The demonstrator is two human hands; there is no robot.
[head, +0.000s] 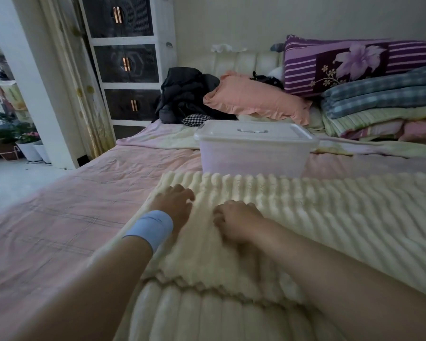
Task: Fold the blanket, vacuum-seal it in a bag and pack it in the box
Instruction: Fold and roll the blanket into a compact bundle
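Observation:
A cream ribbed fleece blanket (317, 217) lies spread across the pink bed, with a folded layer on top near me. My left hand (175, 205), a blue band on its wrist, rests on the blanket near its far left corner, fingers loosely bent. Just to its right, my right hand (236, 222) lies on the blanket with fingers curled into the fabric. Beyond the blanket stands a clear plastic box (253, 153) with its white lid closed. No vacuum bag is in view.
A pink pillow (256, 99), dark clothes (185, 94) and a stack of folded quilts (379, 104) fill the head of the bed. A drawer cabinet (126, 60) stands at the left. Bare pink sheet (59, 217) lies left of the blanket.

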